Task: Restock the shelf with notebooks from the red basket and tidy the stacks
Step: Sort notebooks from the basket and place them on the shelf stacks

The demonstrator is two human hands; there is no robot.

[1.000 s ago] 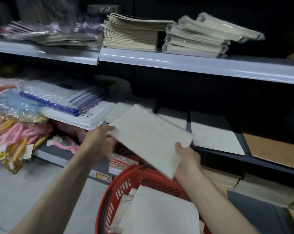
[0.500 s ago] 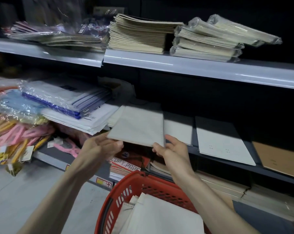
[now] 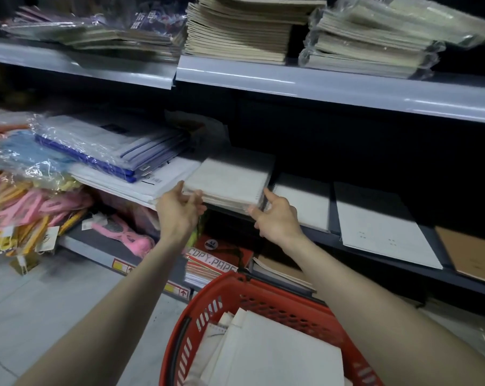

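A stack of white spiral notebooks (image 3: 230,178) lies on the middle shelf (image 3: 330,227), with the top notebook flat on it. My left hand (image 3: 180,208) touches the stack's front left corner, thumb along the left side and fingers against the front edge. My right hand (image 3: 276,217) touches the front right corner, index finger straight along the spiral edge and thumb at the front. The red basket (image 3: 216,299) stands below, between my arms, with several white notebooks (image 3: 274,352) in it.
More white notebooks (image 3: 302,199) and a larger white pad (image 3: 380,224) lie right of the stack, then brown ones (image 3: 469,254). Plastic-wrapped blue-edged books (image 3: 110,146) sit to the left. The upper shelf (image 3: 319,84) holds beige stacks. Red copy-paper packs (image 3: 216,260) sit below.
The notebook held tilted over the basket has gone forward onto the shelf stack and lies flat. Both hands have shifted from holding it to touching the stack's front corners.
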